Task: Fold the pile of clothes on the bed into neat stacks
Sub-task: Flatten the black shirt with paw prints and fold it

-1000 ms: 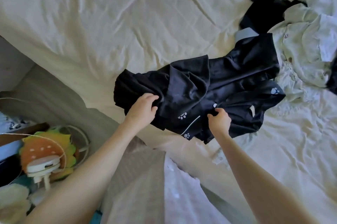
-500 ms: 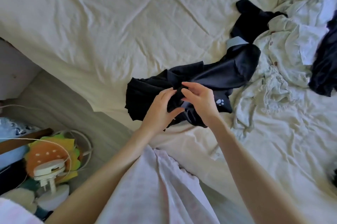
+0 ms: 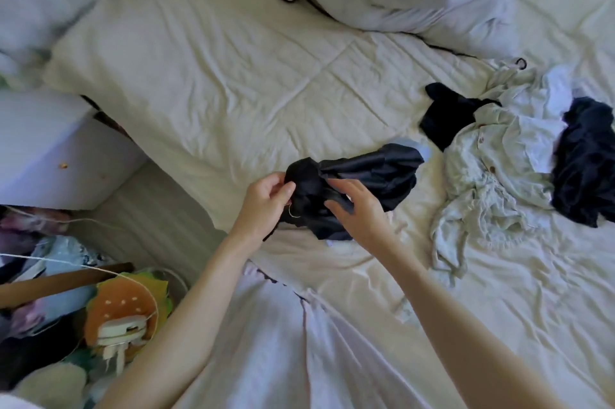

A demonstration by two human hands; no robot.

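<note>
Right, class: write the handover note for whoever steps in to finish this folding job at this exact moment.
Left hand: pinches the bunched end of the black garment.
Right hand: fingers spread, resting on the same garment; whether it grips is unclear.
Black garment: crumpled, near the bed edge, not folded.
Unsorted pile on the right: pale green shirt, dark navy piece, another black piece.
Done: no folded stack in view.
Left: fold this garment, then the rest, and stack them.

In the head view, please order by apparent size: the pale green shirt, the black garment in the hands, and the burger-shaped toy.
1. pale green shirt, largest.
2. black garment, bunched between both hands.
3. burger-shaped toy, smallest; it sits lower beside the bed and is partly hidden, so this is unsure.
</note>
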